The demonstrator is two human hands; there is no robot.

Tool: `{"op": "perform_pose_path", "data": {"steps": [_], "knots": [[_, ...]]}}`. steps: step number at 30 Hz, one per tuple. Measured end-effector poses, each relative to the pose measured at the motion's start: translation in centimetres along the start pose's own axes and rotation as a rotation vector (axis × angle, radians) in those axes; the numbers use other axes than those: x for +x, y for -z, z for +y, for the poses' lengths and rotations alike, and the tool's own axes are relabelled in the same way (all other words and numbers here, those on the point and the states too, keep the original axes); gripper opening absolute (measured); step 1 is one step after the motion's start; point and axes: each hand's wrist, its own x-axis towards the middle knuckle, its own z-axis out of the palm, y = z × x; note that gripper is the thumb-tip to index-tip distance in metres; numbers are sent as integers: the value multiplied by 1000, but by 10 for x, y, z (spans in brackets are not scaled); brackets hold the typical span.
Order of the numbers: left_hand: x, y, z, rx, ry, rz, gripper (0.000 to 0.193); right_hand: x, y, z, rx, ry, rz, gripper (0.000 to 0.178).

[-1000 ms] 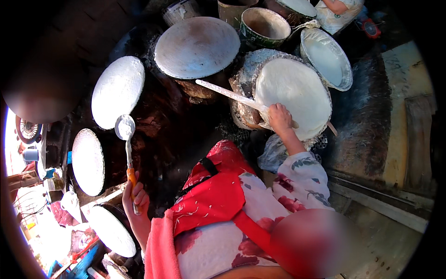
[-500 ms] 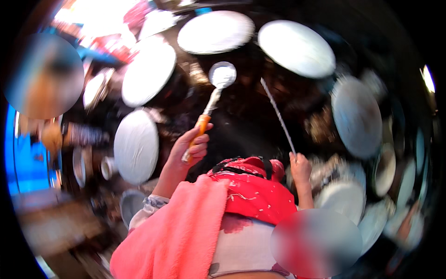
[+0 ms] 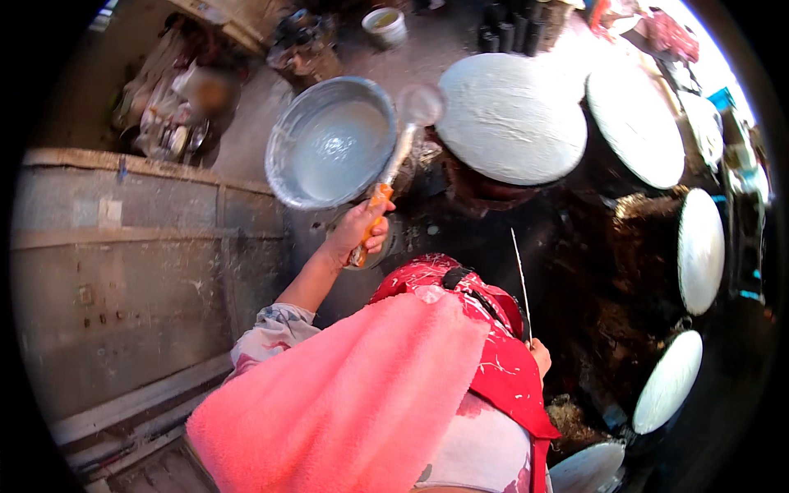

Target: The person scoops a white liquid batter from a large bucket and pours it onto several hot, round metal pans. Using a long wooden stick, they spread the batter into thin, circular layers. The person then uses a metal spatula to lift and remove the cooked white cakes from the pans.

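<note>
My left hand [image 3: 363, 232] is closed round the orange-wrapped handle of a long ladle [image 3: 399, 154]. The ladle's round bowl is blurred and hangs between a metal basin [image 3: 277, 177] and a large round pan topped with a white sheet [image 3: 509, 115]. Thin white batter [image 3: 337, 152] lies in the basin. My right hand [image 3: 539, 358] grips the lower end of a long, thin pale stick [image 3: 521, 275], which points up and away from me. My right fingers are partly hidden by the red apron [image 3: 509, 382].
More white round tops [image 3: 637, 123] curve along the right side. A worn panelled partition [image 3: 148, 205] stands at left. Behind the basin are a white bucket [image 3: 385, 28] and dark cylinders [image 3: 509, 34]. Another person [image 3: 185, 99] is at the far left.
My view has swung left, so the round tops sit farther right and the batter basin has come in. Ladle and stick stay in my hands; the ladle is now beside the basin.
</note>
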Motion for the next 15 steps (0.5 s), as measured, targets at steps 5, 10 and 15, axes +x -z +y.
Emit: {"op": "perform_pose_path", "data": {"steps": [5,10,15], "knots": [[33,135,8,318,93,514,32,-1,-16,-23,-44,39,6,30],[130,257,14,1335,115,596,31,-18,-14,-46,-95,-30,19,35],[145,314,-3,1884,-110,455,31,-57,-28,-64,-75,-142,45,39]]}}
